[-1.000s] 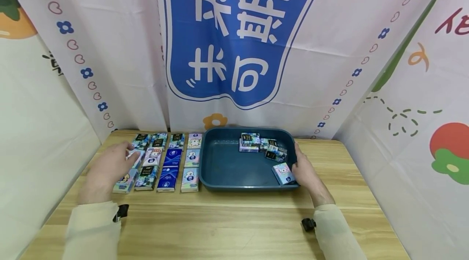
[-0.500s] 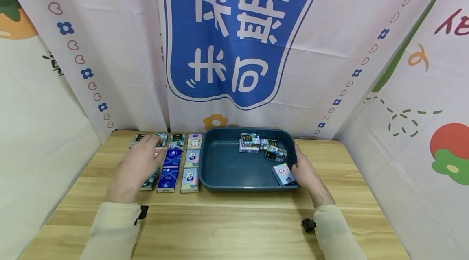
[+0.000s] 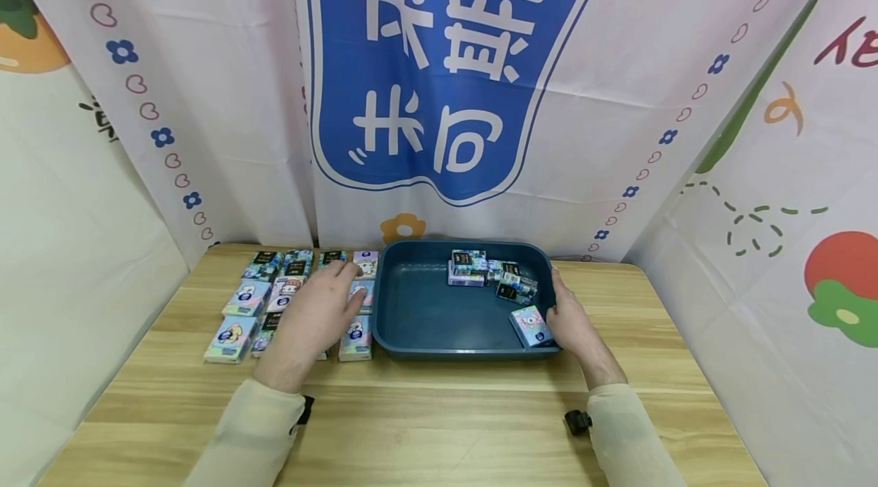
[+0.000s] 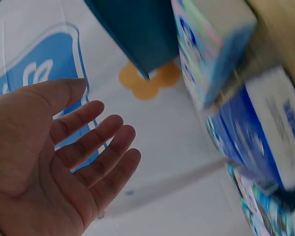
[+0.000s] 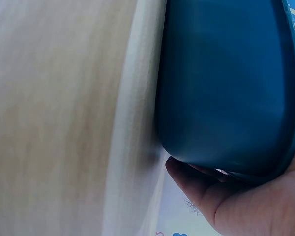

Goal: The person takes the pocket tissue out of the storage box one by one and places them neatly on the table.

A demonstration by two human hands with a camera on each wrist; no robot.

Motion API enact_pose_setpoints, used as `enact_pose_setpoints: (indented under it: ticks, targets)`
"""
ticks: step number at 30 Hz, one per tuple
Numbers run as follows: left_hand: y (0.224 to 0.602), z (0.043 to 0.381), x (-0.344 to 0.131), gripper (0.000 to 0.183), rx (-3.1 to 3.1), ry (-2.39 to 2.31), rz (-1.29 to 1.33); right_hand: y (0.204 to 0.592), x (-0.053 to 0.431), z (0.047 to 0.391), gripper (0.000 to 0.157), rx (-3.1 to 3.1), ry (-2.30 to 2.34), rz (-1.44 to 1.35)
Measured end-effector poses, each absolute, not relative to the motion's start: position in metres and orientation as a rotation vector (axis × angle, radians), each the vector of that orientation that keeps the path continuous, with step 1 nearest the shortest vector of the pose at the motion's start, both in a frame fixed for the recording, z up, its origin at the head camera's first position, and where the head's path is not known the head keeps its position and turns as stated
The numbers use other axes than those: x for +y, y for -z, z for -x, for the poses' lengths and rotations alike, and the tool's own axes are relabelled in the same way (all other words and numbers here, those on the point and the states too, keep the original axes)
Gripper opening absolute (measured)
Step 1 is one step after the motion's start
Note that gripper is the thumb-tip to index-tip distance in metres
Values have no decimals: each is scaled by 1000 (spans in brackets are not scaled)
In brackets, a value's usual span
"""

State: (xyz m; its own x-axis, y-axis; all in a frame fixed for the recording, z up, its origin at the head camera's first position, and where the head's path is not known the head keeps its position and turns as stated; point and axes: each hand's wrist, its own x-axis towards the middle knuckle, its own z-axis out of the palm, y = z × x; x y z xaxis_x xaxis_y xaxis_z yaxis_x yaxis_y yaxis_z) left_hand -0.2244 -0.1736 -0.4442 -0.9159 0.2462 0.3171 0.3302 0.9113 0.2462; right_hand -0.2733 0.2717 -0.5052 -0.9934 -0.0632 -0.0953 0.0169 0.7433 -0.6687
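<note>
Currently, left grip (image 3: 318, 315) hovers over packs (image 3: 355, 341); right grip (image 3: 571, 319) holds the tray (image 3: 439, 319).

R hand (image 5: 250, 206) grips end of teal tray (image 5: 226, 88) at btm R, w/ wood counter (image 5: 54, 123) to L & bit of white cloth (image 5: 176, 211) below.

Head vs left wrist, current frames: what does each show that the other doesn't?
Only head: the right hand gripping the end of the teal tray, and the dark floral packs inside it.

Only left wrist: the palm of the left hand, plus the top of a blue pack.

Both: left hand, tray, wooden table, pastel packs, orange flower print, blue lettered panel.
</note>
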Motion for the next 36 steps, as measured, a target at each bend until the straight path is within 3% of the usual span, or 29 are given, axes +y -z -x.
enact_pose_setpoints:
  ticks: [19, 36]
  targets:
    - [462, 212, -101, 36, -2844, 326, 601, 507, 272, 275, 84, 2808, 1098, 10]
    - [464, 229, -35, 38, -2873, 354, 757, 503, 272, 273, 84, 2824, 1094, 38]
